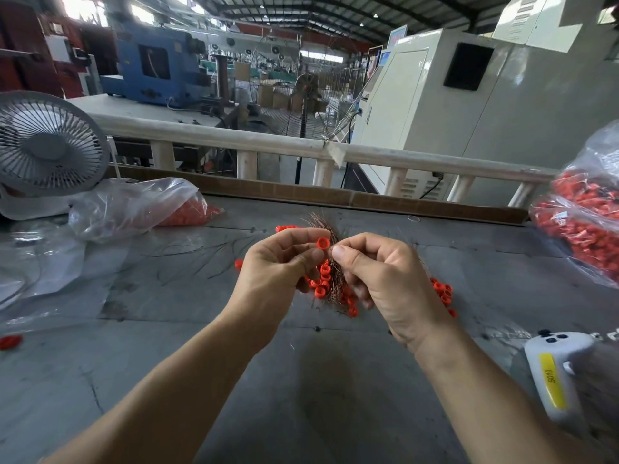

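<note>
Cap point(323, 243) in left hand point(278, 269), mouth toward camera

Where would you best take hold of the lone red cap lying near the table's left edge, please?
Probably pinch its round outer wall between thumb and forefinger, coming from above: the lone red cap sits low on the table, apart from the other caps.

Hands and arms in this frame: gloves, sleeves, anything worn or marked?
Nothing worn that shows. The left hand and right hand are bare, with no gloves, rings or tape. The left forearm and right forearm are bare down to the frame's bottom edge, with no sleeve cuff, watch or wristband in view. The visible thumbnails are short and unpainted.
</note>
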`<state>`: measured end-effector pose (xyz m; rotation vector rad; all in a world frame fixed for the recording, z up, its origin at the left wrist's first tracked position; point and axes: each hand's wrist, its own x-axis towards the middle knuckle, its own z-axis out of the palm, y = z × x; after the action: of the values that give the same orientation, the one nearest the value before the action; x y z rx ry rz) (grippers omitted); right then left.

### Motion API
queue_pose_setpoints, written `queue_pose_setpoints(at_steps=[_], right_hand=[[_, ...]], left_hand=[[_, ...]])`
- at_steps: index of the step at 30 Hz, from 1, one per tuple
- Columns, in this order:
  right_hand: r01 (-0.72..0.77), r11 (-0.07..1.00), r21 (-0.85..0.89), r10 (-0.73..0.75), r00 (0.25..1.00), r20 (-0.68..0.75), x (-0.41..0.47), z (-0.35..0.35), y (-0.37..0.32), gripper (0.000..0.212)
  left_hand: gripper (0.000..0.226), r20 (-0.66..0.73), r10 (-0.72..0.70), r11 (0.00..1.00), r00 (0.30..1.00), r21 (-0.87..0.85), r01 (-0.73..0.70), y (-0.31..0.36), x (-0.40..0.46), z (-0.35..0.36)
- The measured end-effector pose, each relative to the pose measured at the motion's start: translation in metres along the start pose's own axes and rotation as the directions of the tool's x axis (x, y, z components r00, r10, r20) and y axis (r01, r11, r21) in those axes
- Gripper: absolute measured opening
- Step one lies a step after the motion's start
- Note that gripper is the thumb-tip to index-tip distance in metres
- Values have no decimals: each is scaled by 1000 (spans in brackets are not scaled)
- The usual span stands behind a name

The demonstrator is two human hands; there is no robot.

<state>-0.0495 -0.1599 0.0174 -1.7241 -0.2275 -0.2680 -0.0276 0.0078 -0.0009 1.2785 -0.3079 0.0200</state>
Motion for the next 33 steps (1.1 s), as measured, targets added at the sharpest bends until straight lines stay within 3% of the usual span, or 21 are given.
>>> queue_pose_setpoints(at_steps=[7,13,20,25,29,33], right_hand=[[72,996,-46,-75,994,-80,1,4,4,9],[113,989,-97,-125,983,-132,-1,9,2,10],[93,991,-98,-107,983,-151,-1,7,0,10],[93,992,-85,-105,984,-145,-1,6,1,9],[93,993,-72,-103,984,-147,0,6,2,10],[109,990,-86,-122,979,-162,-1,5,-1,11]], left_hand=[[15,-53,15,1000,998,27,-13,-2,-1,4],[20,-91,-27,999,995,-45,23,-1,-3,8],[10,-103,-59,995,993,-91,50,0,-5,6],[25,-71,-75,992,995,-105,67,1,-6,9],[18,-60,-69,993,996,-102,63,-1,-6,9],[30,-89,-50,995,995,-93,41,-1,-5,9]])
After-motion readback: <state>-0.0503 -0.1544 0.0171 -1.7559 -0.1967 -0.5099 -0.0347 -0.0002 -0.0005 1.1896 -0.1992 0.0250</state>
